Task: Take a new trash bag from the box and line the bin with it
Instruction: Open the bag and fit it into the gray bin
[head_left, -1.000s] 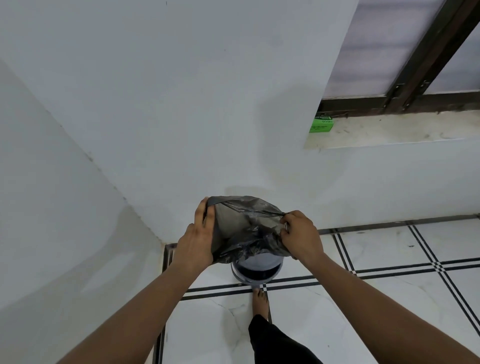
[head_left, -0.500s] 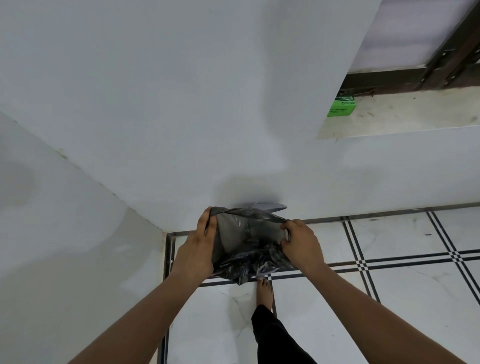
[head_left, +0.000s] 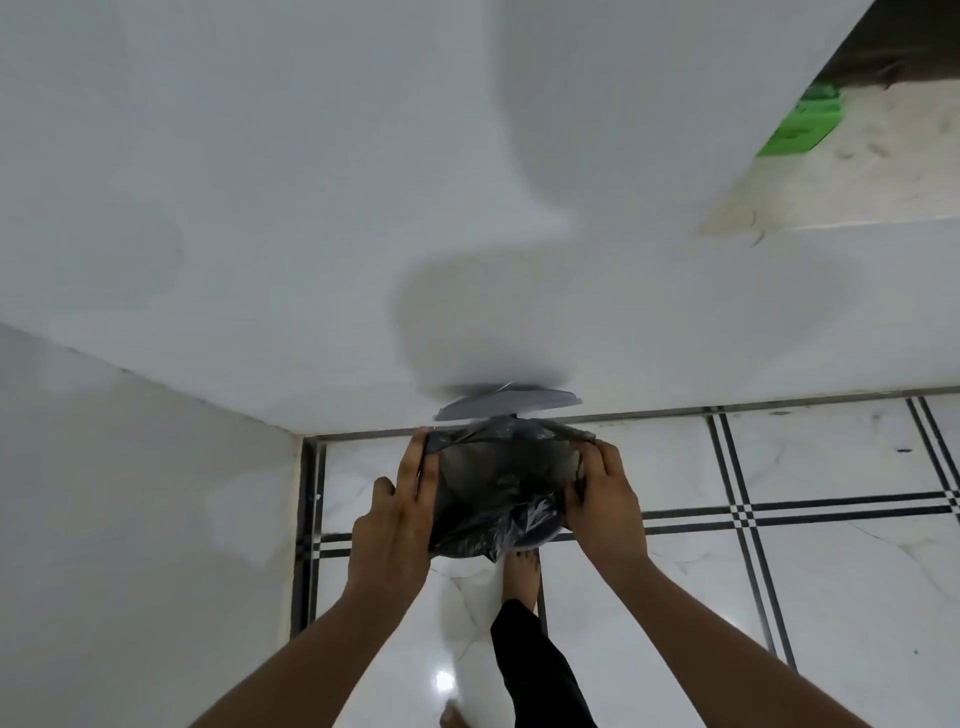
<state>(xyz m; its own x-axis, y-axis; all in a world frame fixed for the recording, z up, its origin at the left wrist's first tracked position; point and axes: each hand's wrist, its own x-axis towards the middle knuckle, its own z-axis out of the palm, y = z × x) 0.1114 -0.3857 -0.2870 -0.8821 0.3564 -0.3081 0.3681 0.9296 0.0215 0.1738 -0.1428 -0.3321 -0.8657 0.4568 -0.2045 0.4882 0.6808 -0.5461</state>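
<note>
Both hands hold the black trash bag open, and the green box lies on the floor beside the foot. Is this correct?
Not entirely. In the head view the green box lies on the window ledge, not on the floor. Left hand and right hand do hold the black trash bag open.

Plain white wall (head_left: 311, 182) takes up most of the view, meeting a second white wall (head_left: 104, 519) in a corner off to the left. Glossy white marble-look floor (head_left: 831, 597) with thin black double-stripe lines (head_left: 748, 512), plus a bright light glare (head_left: 444, 680) lower down. Stained window ledge (head_left: 857, 176) up top right.
</note>
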